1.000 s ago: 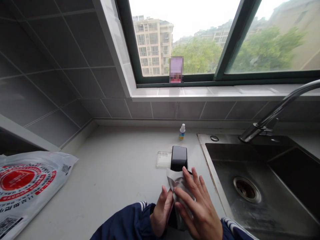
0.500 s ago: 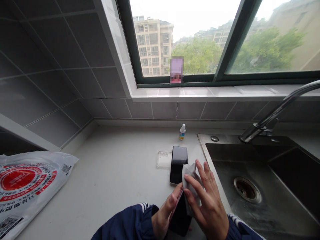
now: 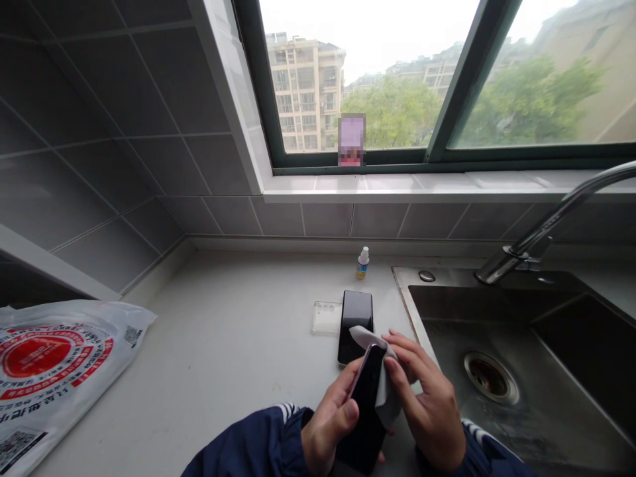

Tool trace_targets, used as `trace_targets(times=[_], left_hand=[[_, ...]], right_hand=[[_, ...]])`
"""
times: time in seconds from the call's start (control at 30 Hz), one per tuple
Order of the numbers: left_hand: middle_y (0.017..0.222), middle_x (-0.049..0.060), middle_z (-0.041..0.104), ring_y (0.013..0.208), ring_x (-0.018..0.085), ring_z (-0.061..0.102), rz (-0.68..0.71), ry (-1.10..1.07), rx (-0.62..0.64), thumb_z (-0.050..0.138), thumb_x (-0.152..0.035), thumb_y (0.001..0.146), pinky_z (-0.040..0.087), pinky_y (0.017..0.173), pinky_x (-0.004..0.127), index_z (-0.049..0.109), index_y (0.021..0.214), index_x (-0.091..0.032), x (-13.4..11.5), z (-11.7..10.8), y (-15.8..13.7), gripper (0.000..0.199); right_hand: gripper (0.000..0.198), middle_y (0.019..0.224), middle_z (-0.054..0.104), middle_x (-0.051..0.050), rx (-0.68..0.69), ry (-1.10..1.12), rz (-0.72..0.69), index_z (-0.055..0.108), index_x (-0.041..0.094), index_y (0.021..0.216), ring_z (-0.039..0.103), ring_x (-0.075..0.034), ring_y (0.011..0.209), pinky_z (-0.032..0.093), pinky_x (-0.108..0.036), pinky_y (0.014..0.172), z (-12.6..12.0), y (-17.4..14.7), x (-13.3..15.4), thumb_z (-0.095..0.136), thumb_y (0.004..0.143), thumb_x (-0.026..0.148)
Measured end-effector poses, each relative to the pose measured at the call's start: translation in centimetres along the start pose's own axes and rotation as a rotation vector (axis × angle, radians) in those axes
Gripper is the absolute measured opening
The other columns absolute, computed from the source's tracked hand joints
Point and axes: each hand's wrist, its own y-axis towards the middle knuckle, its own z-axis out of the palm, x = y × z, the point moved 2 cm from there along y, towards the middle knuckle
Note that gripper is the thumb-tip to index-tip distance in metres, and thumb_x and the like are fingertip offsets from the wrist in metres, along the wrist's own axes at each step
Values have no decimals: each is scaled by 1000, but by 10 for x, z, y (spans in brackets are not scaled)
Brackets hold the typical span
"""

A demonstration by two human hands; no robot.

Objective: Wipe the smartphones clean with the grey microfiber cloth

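My left hand [image 3: 334,421] is closed around a dark-screened phone [image 3: 365,411], which is tilted above the counter. In my right hand [image 3: 428,397] a light grey cloth [image 3: 390,391] is pinched and folded over the phone's upper right edge. Part of the cloth hangs down along the phone's right side, and a loose corner sticks out to the left. Just beyond, a second phone [image 3: 356,315] lies flat with its dark screen up. A clear phone case [image 3: 325,318] is beside it on the left.
A small white-capped spray bottle [image 3: 362,263] stands at the back of the white counter [image 3: 223,331]. To the right are a steel sink [image 3: 497,331] and a chrome faucet [image 3: 521,248]. A printed plastic bag [image 3: 64,364] lies at far left. Behind is a window [image 3: 397,79].
My right hand has moved lower and brought the cloth from the phone's face over its top right edge. The held phone has turned, showing more of its dark screen.
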Motion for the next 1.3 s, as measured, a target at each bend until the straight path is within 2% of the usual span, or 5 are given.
trace_targets(times=[0.2, 0.47, 0.8, 1.07, 1.3], left_hand=[[122, 15, 60, 88, 25, 69, 51, -122, -4, 54, -55, 87, 60, 63, 32, 35, 146, -26, 3, 1, 1, 69], [135, 15, 53, 81, 25, 72, 112, -380, 9, 34, -52, 95, 60, 61, 37, 35, 145, -31, 7, -7, 10, 54], [127, 16, 60, 84, 28, 73, -113, -589, 115, 15, -68, 92, 59, 63, 40, 32, 145, -29, -9, -9, 11, 68], [135, 21, 54, 87, 28, 71, -192, -611, 176, 16, -75, 87, 57, 64, 41, 28, 148, -26, -10, -11, 8, 78], [116, 22, 64, 87, 32, 68, -255, -644, 246, 12, -80, 83, 53, 64, 45, 26, 149, -24, -3, -15, 10, 88]], right_hand=[[28, 107, 74, -4, 36, 260, 298, 73, 24, 108, 72, -22, 86, 60, -28, 78, 0, 1, 0, 60, 93, 43], [46, 119, 71, -9, 33, 497, 514, 70, 21, 121, 66, -31, 112, 55, -43, 96, 7, -2, -11, 68, 86, 50], [49, 124, 68, -15, 106, 781, 386, 63, 23, 126, 69, -30, 106, 59, -39, 85, 10, 2, -3, 76, 82, 40], [53, 127, 66, -10, 186, 779, 307, 60, 28, 130, 65, -28, 112, 54, -37, 93, 10, 1, -4, 76, 81, 42], [41, 76, 69, -4, 117, 790, 482, 69, 21, 115, 61, -17, 61, 50, -26, 55, 8, -4, -14, 75, 81, 43]])
